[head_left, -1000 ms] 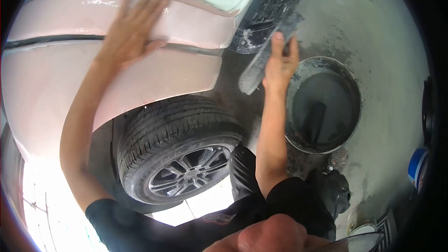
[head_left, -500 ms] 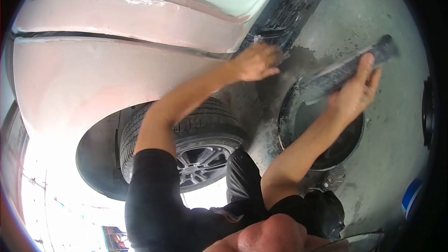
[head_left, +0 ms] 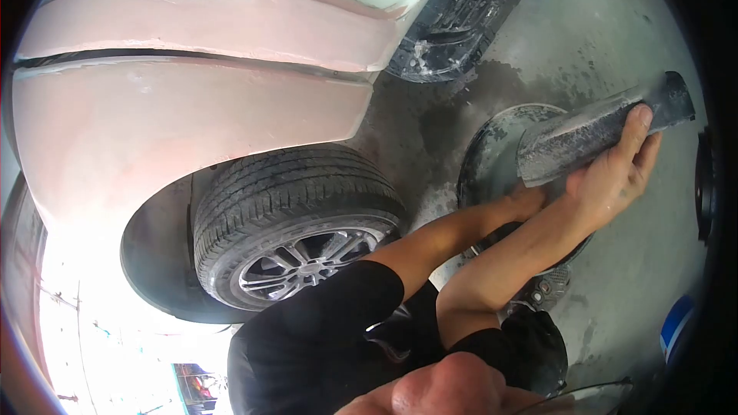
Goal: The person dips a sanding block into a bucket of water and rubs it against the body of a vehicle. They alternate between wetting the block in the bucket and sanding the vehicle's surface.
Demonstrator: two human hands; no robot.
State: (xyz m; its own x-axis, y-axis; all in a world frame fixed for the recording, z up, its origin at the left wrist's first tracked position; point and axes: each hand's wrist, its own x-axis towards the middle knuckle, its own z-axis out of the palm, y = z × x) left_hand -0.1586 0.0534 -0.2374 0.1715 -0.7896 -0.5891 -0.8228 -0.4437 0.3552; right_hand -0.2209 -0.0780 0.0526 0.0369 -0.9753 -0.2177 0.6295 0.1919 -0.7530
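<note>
My right hand (head_left: 626, 165) grips a curled dark sheet that looks like sandpaper (head_left: 576, 138), thumb on top, its surface coated with pale grey residue. The sheet is over a round black basin (head_left: 480, 161) on the floor, with cloudy liquid inside. My left hand (head_left: 529, 201) is low at the basin, behind the sheet and my right forearm; its fingers are mostly hidden. To the left are the car's pinkish sanded fender (head_left: 192, 115) and door panel (head_left: 223, 27).
A tyre with a spoked wheel (head_left: 300, 207) fills the wheel arch near my left arm. A dark side step (head_left: 453, 31) juts out below the door. My shoe (head_left: 546, 288) is beside the basin. Wet patches mark the concrete floor (head_left: 615, 46). A blue-and-white object (head_left: 676, 327) lies far right.
My left hand has moved from beside the fender's lower corner down to the basin. My right hand, still holding the sandpaper, has shifted slightly right and down.
</note>
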